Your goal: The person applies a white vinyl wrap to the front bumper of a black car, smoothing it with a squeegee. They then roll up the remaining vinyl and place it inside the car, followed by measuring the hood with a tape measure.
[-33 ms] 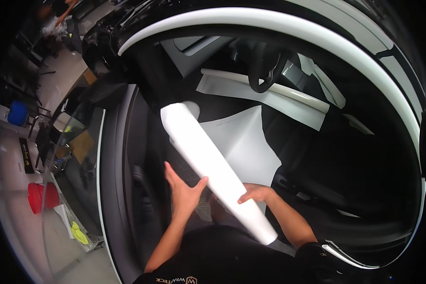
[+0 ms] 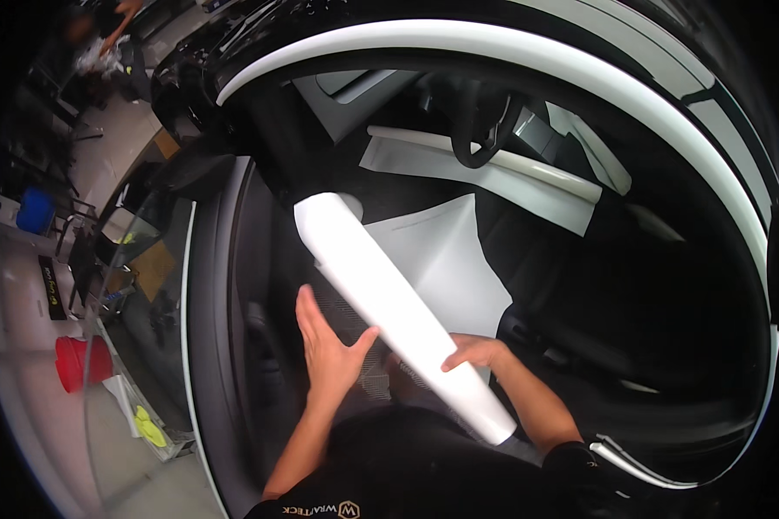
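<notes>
A thick white roll of sheet material (image 2: 398, 307) lies slantwise in front of my body, its far end to the left and its near end to the right. My right hand (image 2: 474, 351) grips it near the close end, thumb on top and the other fingers hidden. On the roll's left side, my left hand (image 2: 331, 346) has its fingers spread, with the thumb tip at the roll's edge. A flat, creased white sheet (image 2: 446, 259) spreads out behind the roll inside the car.
A partly unrolled white sheet (image 2: 511, 186) lies below the steering wheel (image 2: 476, 143). To my left stands the open car door (image 2: 216, 346), with a red bucket (image 2: 84, 363) and yellow-green cloth or glove (image 2: 150, 426) beyond. The white door frame (image 2: 493, 36) arches overhead.
The roll's near end has shifted slightly to the right along with my right hand. My left hand has hardly moved.
</notes>
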Demonstrator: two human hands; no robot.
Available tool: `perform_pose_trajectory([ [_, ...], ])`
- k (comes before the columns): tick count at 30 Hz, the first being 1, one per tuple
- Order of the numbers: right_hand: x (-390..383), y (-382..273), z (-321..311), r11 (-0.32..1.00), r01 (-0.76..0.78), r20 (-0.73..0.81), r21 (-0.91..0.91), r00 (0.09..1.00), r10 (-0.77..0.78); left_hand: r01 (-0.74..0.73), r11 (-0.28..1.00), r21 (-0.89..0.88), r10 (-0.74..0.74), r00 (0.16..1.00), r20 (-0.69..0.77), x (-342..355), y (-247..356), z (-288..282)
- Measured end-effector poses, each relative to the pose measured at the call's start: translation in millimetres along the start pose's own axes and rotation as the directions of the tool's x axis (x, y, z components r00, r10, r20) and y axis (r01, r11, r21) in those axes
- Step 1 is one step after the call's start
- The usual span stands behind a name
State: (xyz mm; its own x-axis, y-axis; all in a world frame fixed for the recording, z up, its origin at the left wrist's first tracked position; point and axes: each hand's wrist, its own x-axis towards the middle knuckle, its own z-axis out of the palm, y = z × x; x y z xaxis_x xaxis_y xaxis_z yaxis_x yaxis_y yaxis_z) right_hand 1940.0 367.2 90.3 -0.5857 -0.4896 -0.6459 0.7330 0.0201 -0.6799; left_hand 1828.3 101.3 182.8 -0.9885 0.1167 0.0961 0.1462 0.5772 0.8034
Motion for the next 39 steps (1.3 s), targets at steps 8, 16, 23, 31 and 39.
perform_pose_trajectory([
  [8, -78.2, 66.8, 41.9, 0.980, -0.138, 0.159, 0.143, 0.981, 0.114, -0.634, 0.742, -0.219, 0.044, -0.279, 0.959, 16.5, 66.8, 54.4],
  [16, -130.5, 40.7, 94.8, 0.998, -0.057, -0.182, -0.036, 0.982, 0.050, -0.442, 0.875, -0.199, -0.296, -0.812, 0.503, -6.9, 39.3, 163.2],
  [23, -108.3, 83.9, 135.0, 0.882, 0.061, -0.141, 0.468, 0.990, 0.007, -0.615, 0.777, -0.133, -0.509, -0.740, 0.439, 4.8, 75.2, 157.7],
  [31, -109.0, 76.2, 119.2, 0.979, 0.169, -0.207, 0.114, 0.968, -0.143, -0.635, 0.717, -0.286, -0.471, -0.745, 0.473, 11.8, 70.9, 144.8],
  [39, -103.3, 137.8, 153.0, 0.601, 0.002, -0.108, 0.799, 0.984, 0.141, -0.562, 0.698, -0.443, -0.270, -0.780, 0.564, -18.9, 66.5, 147.1],
])
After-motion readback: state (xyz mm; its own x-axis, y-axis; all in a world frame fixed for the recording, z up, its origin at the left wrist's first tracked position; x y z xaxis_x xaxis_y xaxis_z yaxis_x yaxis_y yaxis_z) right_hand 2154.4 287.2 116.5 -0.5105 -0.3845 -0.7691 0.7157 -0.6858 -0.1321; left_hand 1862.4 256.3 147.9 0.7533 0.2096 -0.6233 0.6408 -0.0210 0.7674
